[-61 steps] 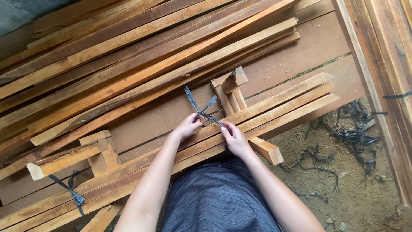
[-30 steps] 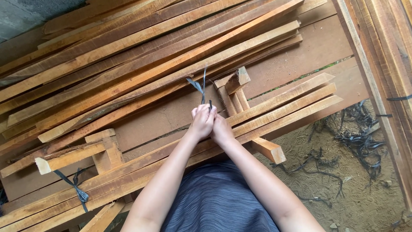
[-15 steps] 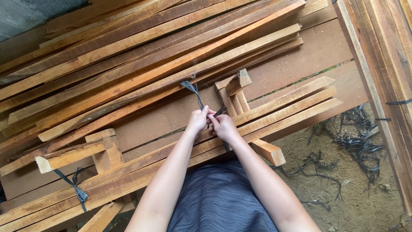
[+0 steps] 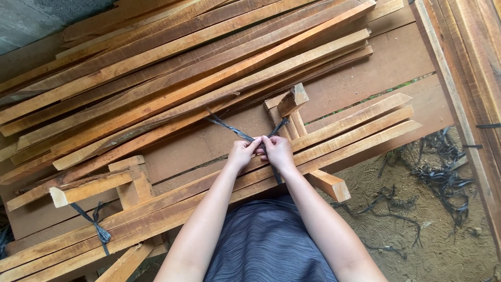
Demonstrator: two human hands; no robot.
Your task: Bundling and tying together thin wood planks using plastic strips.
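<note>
- Black plastic strap (image 4: 237, 132) was pinched in both hands over the bundle of wooden slats (image 4: 334, 137), its loose ends fanning away up and to either side.
- Left hand (image 4: 241, 154) and right hand (image 4: 278, 151) met thumb to thumb, each closed on a strand.
- Doing this well probably meant keeping both strands taut and the crossing flat against the wood.
- Beyond the grip lay a stack of long boards (image 4: 172, 68); far left, another tied bundle (image 4: 94, 190); far right, strap scraps (image 4: 443, 180) on dirt.
</note>
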